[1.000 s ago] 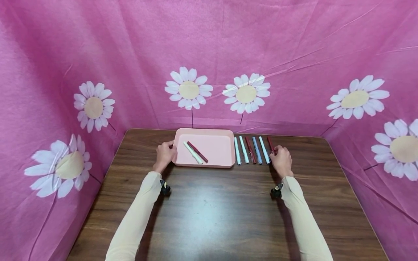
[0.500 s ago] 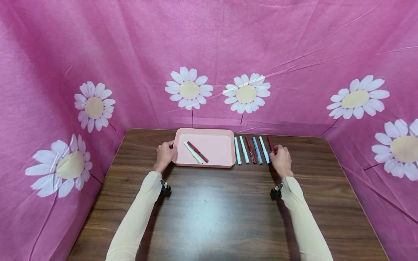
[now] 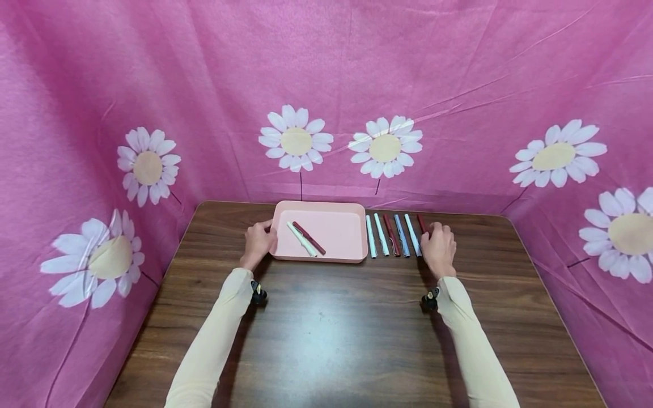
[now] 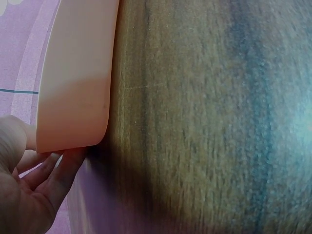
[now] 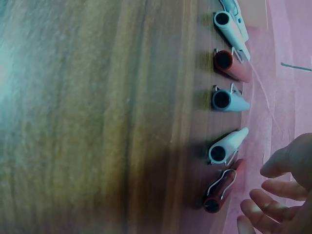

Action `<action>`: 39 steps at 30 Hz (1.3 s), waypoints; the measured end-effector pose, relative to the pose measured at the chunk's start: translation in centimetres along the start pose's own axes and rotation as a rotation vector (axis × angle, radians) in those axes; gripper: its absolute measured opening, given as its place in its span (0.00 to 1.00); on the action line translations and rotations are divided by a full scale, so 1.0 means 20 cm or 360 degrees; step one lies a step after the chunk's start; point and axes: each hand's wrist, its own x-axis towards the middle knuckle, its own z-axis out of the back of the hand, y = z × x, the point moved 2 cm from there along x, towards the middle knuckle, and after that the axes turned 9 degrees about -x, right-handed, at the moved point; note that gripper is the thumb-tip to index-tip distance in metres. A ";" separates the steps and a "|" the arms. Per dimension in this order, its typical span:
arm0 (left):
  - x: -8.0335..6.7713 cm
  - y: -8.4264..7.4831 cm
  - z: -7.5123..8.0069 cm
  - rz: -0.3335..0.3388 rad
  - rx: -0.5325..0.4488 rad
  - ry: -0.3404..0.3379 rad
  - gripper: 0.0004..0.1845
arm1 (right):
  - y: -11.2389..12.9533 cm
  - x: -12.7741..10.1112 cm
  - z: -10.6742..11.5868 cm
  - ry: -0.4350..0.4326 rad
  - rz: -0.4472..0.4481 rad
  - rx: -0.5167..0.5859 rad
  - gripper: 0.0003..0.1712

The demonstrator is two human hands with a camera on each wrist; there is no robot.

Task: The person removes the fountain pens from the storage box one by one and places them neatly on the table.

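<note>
Step in hand, by the look of it: picking pens off the table (image 3: 326, 340) for the tray (image 3: 326, 205), pick not yet made. R hand (image 3: 437, 247) sits at the right end of the pen row, fingers over the dark red pen (image 3: 422, 223); wrist view shows fingers (image 5: 273, 202) spread and relaxed, just beside the pen (image 5: 222, 187), nothing gripped. L hand (image 3: 259, 241) holds the tray's left edge, fingers (image 4: 56, 170) curled under its corner (image 4: 73, 126). Two pens already lie in the tray: white (image 3: 301, 238), dark red (image 3: 309, 237), touching. Row right of tray, parallel, near each other: pale blue (image 3: 370, 236), pale blue (image 3: 381, 234), red (image 3: 391, 234), blue (image 3: 401, 234), pale blue (image 3: 412, 234), then the dark red under the hand. Next move, judged: close thumb and fingers on the end pen w/o nudging its neighbour, lift clear, carry left over the row.
</note>
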 end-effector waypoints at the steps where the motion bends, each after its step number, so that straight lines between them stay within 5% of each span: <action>1: 0.00 0.00 0.00 -0.0003 -0.0001 -0.0002 0.20 | 0.01 0.00 0.00 -0.0009 0.0003 0.0005 0.20; 20: 0.00 -0.01 0.00 0.0000 -0.0008 -0.0014 0.20 | 0.17 0.02 0.01 -0.0090 0.0157 0.0121 0.22; 32: 0.00 0.00 0.00 -0.0001 0.0000 -0.0008 0.20 | 0.34 0.00 -0.01 -0.0164 0.0375 0.0207 0.19; 39: 0.00 0.00 0.00 -0.0008 0.0002 -0.0009 0.20 | 0.43 -0.01 -0.04 -0.0199 0.0622 0.0271 0.17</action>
